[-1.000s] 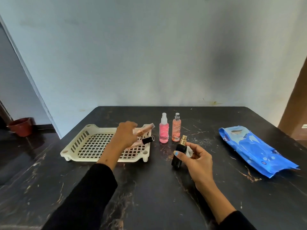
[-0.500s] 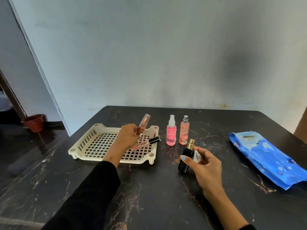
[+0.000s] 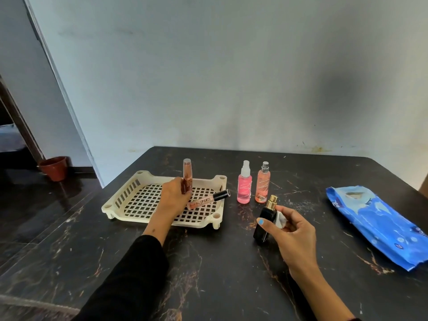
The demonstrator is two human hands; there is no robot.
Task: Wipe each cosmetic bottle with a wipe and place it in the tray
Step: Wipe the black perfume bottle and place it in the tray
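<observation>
Glossy dark marble-look table [image 3: 208,274], matt cream plastic tray [image 3: 129,200], crinkled blue plastic wipe pack [image 3: 379,223]

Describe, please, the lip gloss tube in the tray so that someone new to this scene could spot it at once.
Start at the cream slotted tray on the left of the dark table. At its right end, just right of the left hand, the lip gloss tube lies on its side with its black cap over the rim. Unlike the brown tube held upright in that hand, it is pale pink and reads LIP GLOSS.

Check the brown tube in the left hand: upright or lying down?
Upright. The left hand holds the brown tube vertical, cap up, over the tray.
</observation>
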